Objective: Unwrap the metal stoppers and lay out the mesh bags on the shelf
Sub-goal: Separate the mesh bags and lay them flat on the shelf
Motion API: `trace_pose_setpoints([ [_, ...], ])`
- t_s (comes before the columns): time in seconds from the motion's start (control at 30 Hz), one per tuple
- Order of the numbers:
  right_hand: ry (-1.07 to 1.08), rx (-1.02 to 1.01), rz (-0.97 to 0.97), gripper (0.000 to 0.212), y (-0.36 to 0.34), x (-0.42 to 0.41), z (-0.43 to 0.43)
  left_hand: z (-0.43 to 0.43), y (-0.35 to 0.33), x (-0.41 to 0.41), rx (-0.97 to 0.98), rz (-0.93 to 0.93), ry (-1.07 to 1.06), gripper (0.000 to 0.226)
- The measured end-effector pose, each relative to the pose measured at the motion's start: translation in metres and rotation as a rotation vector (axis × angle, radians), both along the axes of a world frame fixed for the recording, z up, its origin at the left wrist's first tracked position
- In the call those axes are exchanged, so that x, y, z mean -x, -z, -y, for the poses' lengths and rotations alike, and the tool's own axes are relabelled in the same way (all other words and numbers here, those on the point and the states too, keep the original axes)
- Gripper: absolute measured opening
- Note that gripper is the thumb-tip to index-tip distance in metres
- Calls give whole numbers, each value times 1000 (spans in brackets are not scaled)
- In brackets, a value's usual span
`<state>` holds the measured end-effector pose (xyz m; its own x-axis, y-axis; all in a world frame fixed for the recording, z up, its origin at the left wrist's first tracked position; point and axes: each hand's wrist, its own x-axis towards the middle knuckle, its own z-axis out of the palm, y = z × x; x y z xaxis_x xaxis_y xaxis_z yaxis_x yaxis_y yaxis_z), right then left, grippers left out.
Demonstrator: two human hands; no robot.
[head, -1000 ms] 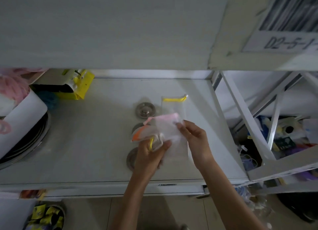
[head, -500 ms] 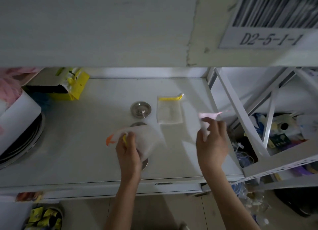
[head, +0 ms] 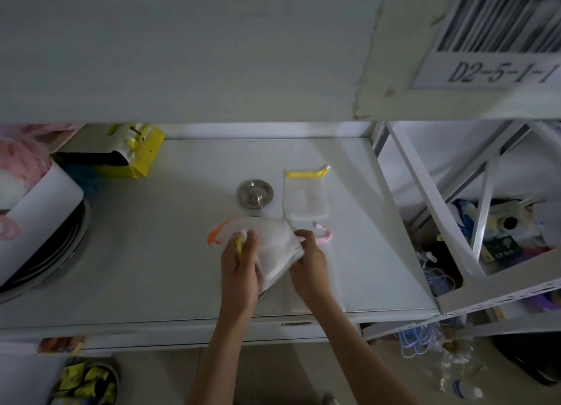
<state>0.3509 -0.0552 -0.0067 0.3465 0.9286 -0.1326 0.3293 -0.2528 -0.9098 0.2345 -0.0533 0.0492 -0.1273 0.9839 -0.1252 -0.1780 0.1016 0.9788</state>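
On the white shelf (head: 151, 253) a bare metal stopper (head: 255, 193) stands beside a yellow-trimmed mesh bag (head: 305, 195) laid flat. My left hand (head: 239, 262) grips a bundle of white mesh bags (head: 273, 247); orange trim sticks out on its left and a yellow strip shows between my fingers. My right hand (head: 309, 259) pinches the bundle's right edge. A pink-trimmed mesh bag (head: 322, 234) lies on the shelf just behind my right hand. The rim of another stopper (head: 261, 295) peeks from under the bundle.
A yellow box (head: 133, 159) sits at the back left. Stacked round metal pans (head: 45, 253) and a white card (head: 39, 198) fill the left end. White diagonal braces (head: 425, 192) bound the shelf on the right, with clutter behind them. The upper shelf overhangs.
My right hand carried the pink-trimmed bag to the right, left it on the shelf, and came back to the bundle. My left hand kept the bundle over the stoppers.
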Motion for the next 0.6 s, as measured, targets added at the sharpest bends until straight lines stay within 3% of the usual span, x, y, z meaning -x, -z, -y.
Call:
trace_pose_setpoints([
  [0.07, 158, -49, -482, 21, -18, -8, 0, 0, 8, 1, 61, 50, 114, 36],
  [0.13, 137, 57, -900, 53, -28, -28, -4, 1, 14, 0, 75, -24, 258, 39],
  [0.2, 106, 170, -1132, 68, -34, -49, -8, 5, 6, -5, 39, -110, 343, 25],
  [0.3, -17, 226, -1020, 67, -40, -70, -7, 9, 0, -16, -25, -239, 438, 50],
  [0.4, -121, 57, -849, 35, -45, -77, -2, 7, 3, -21, -98, -356, 434, 49],
  [0.5, -92, -68, -817, 34, -51, -84, 5, 4, 6, -26, -96, -378, 353, 47],
  [0.6, 32, -140, -630, 22, -57, -97, 4, 1, 9, -28, -105, -407, 359, 47],
])
